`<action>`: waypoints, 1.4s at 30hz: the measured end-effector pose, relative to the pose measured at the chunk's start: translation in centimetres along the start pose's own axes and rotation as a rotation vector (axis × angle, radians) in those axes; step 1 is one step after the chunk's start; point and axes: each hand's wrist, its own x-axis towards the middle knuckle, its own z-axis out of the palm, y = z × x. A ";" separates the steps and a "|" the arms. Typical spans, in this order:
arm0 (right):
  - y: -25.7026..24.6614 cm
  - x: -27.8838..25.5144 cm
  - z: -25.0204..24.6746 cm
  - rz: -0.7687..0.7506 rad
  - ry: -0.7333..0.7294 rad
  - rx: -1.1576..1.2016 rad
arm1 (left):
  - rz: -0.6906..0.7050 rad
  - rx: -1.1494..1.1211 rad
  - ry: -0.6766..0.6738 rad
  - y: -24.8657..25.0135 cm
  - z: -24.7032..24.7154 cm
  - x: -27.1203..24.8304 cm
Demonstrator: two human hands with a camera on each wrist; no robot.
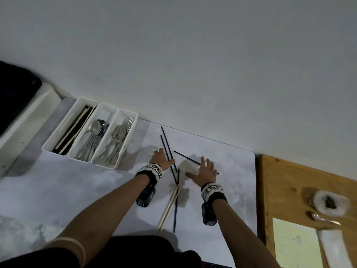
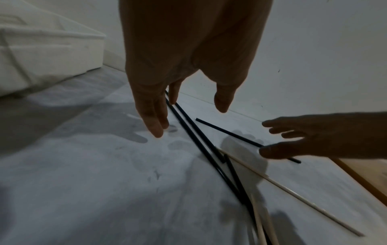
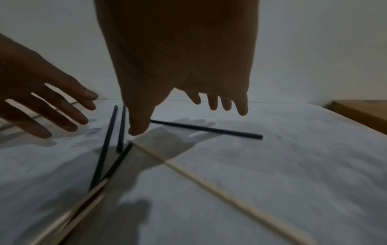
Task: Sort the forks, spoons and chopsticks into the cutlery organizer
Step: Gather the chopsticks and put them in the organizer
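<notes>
The white three-part organizer (image 1: 104,164) stands at the left: chopsticks (image 1: 77,128) in its left bin, spoons (image 1: 95,130) in the middle, forks (image 1: 119,132) on the right. Loose on the table lie a pair of black chopsticks (image 1: 166,144), a single black one (image 1: 185,156), another black one (image 1: 175,209) and wooden chopsticks (image 1: 168,207). My left hand (image 1: 161,158) hovers with straight fingers (image 2: 153,119) beside the black pair (image 2: 194,137). My right hand (image 1: 204,171) is spread over the single black chopstick (image 3: 209,130), thumb (image 3: 140,122) near a wooden chopstick's (image 3: 209,185) end. Neither holds anything.
A wooden surface (image 1: 289,180) adjoins the table on the right, carrying a fluffy white item (image 1: 330,203) and a blurred metal piece (image 1: 324,219). A white ledge (image 1: 25,122) and a black object (image 1: 15,93) stand left of the organizer. The wall runs close behind.
</notes>
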 end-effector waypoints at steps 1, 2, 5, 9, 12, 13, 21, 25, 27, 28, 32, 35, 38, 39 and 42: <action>-0.1 0.9 -0.4 -0.024 0.002 -0.002 | -0.010 0.004 0.009 0.4 0.0 0.5; -0.2 1.8 -0.7 -0.040 -0.011 -0.004 | -0.024 0.011 0.010 0.8 0.1 1.0; -0.6 3.8 -1.1 -0.073 -0.084 -0.025 | -0.074 0.038 0.017 2.0 0.4 2.7; -0.6 4.4 -0.3 -0.167 -0.089 -0.114 | -0.141 0.081 0.149 3.0 1.1 4.0; 0.6 3.9 0.5 -0.229 -0.054 -0.137 | -0.130 0.154 0.186 2.8 1.6 4.2; 1.0 3.6 0.7 -0.236 -0.052 -0.121 | -0.119 0.175 0.192 2.5 1.8 4.2; 3.7 0.7 1.7 -0.152 -0.007 0.042 | -0.070 0.270 0.167 -2.3 2.0 0.9; 4.0 -1.8 3.1 -0.097 -0.003 0.112 | -0.042 0.265 0.110 -4.7 3.3 -2.4; 4.0 -3.2 4.0 -0.071 -0.002 0.156 | -0.011 0.276 0.072 -5.4 3.8 -3.9; 3.9 -3.9 4.5 -0.048 -0.005 0.190 | -0.001 0.275 0.046 -5.6 4.0 -4.7; 2.7 -6.3 5.9 0.050 -0.052 0.300 | 0.020 0.323 -0.064 -5.9 4.6 -7.0; 1.4 -7.9 7.2 0.083 -0.041 0.278 | 0.056 0.442 -0.073 -6.4 5.4 -8.1; 0.2 -9.3 8.7 0.114 -0.028 0.282 | 0.061 0.498 -0.018 -7.3 5.9 -8.8; -0.1 -9.6 9.0 0.128 -0.020 0.291 | 0.060 0.491 -0.001 -7.6 6.0 -9.0; -1.4 -10.0 10.0 0.160 0.008 0.327 | 0.075 0.493 0.011 -8.4 5.3 -9.3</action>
